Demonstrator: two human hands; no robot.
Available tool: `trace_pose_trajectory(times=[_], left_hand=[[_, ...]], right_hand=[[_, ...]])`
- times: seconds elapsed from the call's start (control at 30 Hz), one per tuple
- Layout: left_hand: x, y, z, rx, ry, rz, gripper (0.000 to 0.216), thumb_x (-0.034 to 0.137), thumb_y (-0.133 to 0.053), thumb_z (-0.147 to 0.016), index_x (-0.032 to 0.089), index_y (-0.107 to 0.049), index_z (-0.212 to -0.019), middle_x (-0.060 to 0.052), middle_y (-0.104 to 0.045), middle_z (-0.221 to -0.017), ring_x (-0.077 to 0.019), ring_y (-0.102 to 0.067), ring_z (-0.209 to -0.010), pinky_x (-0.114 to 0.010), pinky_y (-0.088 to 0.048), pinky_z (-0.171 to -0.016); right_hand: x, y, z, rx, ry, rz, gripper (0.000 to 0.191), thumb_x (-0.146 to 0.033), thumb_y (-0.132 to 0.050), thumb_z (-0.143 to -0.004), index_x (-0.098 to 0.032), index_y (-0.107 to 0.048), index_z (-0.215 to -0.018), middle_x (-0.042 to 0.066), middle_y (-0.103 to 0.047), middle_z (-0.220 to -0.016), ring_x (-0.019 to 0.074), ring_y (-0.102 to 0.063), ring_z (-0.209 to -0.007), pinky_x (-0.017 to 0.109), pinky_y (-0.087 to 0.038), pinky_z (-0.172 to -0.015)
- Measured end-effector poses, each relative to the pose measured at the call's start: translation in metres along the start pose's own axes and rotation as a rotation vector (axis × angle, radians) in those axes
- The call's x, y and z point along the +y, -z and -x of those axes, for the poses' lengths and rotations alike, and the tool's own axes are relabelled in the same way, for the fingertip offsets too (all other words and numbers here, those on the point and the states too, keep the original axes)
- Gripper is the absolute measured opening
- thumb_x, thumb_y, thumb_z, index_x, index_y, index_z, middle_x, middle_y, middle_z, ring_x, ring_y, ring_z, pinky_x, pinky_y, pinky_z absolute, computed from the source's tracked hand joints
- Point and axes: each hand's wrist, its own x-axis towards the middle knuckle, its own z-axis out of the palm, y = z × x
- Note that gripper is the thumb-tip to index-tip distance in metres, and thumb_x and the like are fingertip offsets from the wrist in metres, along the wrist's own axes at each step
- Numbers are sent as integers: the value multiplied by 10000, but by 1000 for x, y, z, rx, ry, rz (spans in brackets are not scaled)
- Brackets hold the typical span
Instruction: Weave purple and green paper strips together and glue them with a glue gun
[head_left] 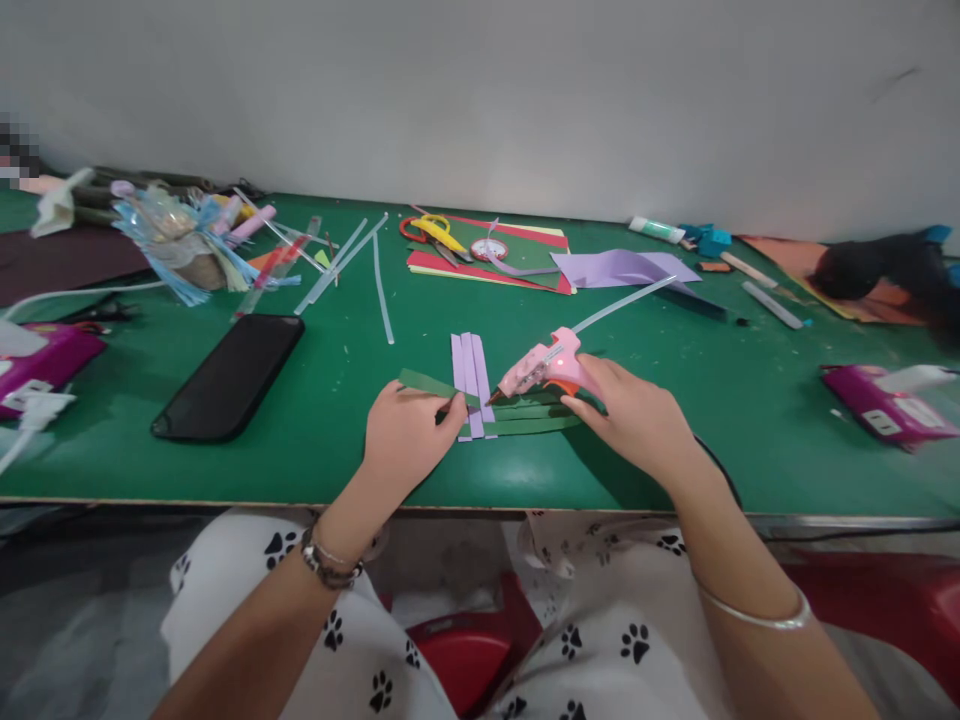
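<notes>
Well, lettering: the white tube (656, 230) at the back of the counter (795, 350) has a green label, and the purple pack (892, 405) at the right has pale patches; from where I stand, any words on them are too small or blurred to read.
Left arm: comes up from the lower left, a bracelet (328, 562) at the wrist, the back of the hand turned upward.
Left hand (412, 430): closed in a pinch, thumb and fingers gripping a green strip (424, 381), the thumb tip right beside the lilac strips (471, 370).
Right arm: reaches in from the lower right, a silver bangle (757, 612) on the forearm, the hand angled inward toward the left one.
Right hand (637, 410): closed around the handle of a pink glue gun (536, 368), fingers by its orange trigger (562, 387).
Glue gun: nozzle tipped down and leftward at the lilac strips; whether it touches them I can't tell. A long glue stick (622, 303) slants up from its back.
Paper work: lilac strips lie side by side near the front edge, with other green strips (529, 427) stretching rightward from them, under the gun.
Farther back: yellow-handled scissors (442, 235) and a lilac sheet (626, 268).
Off left: a black phone (229, 380), lying flat.
</notes>
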Motion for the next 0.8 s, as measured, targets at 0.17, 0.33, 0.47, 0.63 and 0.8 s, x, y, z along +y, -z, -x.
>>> trace_pose_trajectory(times=[0.17,0.33,0.47,0.63,0.8], left_hand=[[1,0,0,-17,12,5,435,291,-402,-807,184,-645,-464,-26,-566,-399,-158,-535,-446,-316,-406,-678],[1,1,0,-10,3,-12,437,288,-400,-810,186,-650,-467,-29,-579,-406,-158,-539,-447,-310,-410,-664],[0,1,1,-10,-7,0,428,285,-402,-815,195,-666,-491,-27,-598,-422,-160,-544,-448,-316,-414,-658],[0,2,0,-20,-5,30,413,300,-411,-820,204,-674,-517,-18,-608,-443,-162,-559,-477,-316,-417,-649],[2,6,-2,-85,10,163,324,382,-473,-810,217,-702,-651,-16,-697,-630,-183,-626,-640,-334,-432,-723]], right_hand=[[1,1,0,14,-1,20,261,-377,-437,-839,-187,-487,-1011,87,-628,-964,185,-576,-696,246,-291,-444],[-3,2,-1,-9,-2,9,258,-370,-432,-839,-180,-494,-1003,88,-626,-957,186,-576,-703,253,-299,-443],[3,1,0,41,-11,-8,287,-386,-409,-835,-186,-499,-1020,92,-630,-947,200,-574,-707,266,-321,-459],[33,2,2,109,-173,-49,302,-448,-387,-814,-204,-527,-924,89,-634,-843,222,-570,-684,280,-345,-486],[70,-1,5,21,-458,4,360,-514,-383,-778,-199,-551,-822,111,-612,-699,249,-544,-554,302,-321,-446]])
